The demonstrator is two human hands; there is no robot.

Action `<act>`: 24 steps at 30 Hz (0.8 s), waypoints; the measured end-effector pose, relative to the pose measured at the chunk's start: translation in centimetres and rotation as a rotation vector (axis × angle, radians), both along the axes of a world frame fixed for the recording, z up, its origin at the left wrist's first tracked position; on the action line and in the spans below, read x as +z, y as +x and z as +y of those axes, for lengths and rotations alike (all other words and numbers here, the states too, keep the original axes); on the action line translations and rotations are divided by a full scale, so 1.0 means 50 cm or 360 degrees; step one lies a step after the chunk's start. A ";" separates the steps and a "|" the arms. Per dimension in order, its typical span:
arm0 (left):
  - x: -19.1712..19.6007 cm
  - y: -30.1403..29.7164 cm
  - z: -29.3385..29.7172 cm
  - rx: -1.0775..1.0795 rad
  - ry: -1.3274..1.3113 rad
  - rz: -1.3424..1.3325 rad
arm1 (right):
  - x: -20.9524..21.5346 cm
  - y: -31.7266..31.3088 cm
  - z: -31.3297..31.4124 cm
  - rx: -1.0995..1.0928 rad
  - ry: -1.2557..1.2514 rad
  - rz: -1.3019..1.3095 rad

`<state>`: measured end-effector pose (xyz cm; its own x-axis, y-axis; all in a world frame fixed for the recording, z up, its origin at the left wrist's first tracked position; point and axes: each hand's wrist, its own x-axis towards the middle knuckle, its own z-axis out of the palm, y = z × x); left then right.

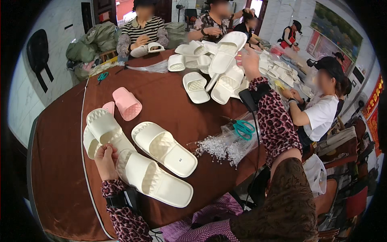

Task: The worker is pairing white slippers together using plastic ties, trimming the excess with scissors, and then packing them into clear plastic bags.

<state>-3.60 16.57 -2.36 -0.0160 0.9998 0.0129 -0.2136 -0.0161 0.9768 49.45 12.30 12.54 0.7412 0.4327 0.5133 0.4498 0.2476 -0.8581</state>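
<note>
Slippers (121, 141) half-hidden by left hand (105, 159)

Brown table (169, 101), cream slippers (163, 147), teal scissors (244, 129)

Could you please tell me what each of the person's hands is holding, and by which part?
The left hand grips a cream slipper at its heel end. The right hand reaches into the pile of white slippers; whether it grips one cannot be told.

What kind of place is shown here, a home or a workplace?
Probably a small workshop for finishing slippers. Several people sit around a brown table with a heap of white slippers, scissors and a bag of plastic fasteners.
</note>
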 end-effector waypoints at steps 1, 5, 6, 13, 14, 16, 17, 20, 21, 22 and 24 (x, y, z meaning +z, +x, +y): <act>0.001 -0.001 0.000 0.0012 0.0001 0.0012 | -0.011 0.004 0.000 -0.0002 -0.0005 0.0007; 0.001 -0.006 0.002 0.0028 0.0030 0.0039 | -0.060 0.045 0.000 -0.0105 -0.0328 -0.0336; 0.000 -0.001 0.003 0.0010 0.0032 0.0037 | -0.080 0.068 -0.001 -0.0100 -0.0437 -0.0523; -0.002 -0.009 -0.001 0.0029 0.0009 0.0083 | -0.154 0.040 -0.037 -0.0068 -0.0782 -0.0944; -0.002 -0.010 -0.002 0.0022 0.0014 0.0093 | -0.156 0.037 -0.045 -0.0037 -0.0788 -0.0977; -0.005 -0.011 0.002 0.0021 -0.0007 0.0078 | -0.156 0.024 -0.062 -0.0009 -0.0803 -0.1007; -0.008 -0.011 0.004 0.0028 -0.0025 0.0059 | -0.152 0.015 -0.071 0.0052 -0.0803 -0.1095; -0.009 -0.003 0.006 -0.0001 -0.0010 0.0021 | -0.137 -0.033 -0.092 0.0260 -0.0798 -0.1236; -0.006 -0.005 0.005 -0.0005 -0.0007 0.0029 | -0.134 -0.059 -0.095 0.0425 -0.0776 -0.1286; -0.008 -0.019 0.007 0.0031 -0.0007 0.0029 | -0.123 -0.119 -0.103 0.0648 -0.0858 -0.1246; -0.008 -0.014 0.004 0.0056 0.0024 0.0027 | -0.127 -0.211 -0.135 0.1111 -0.0953 -0.1233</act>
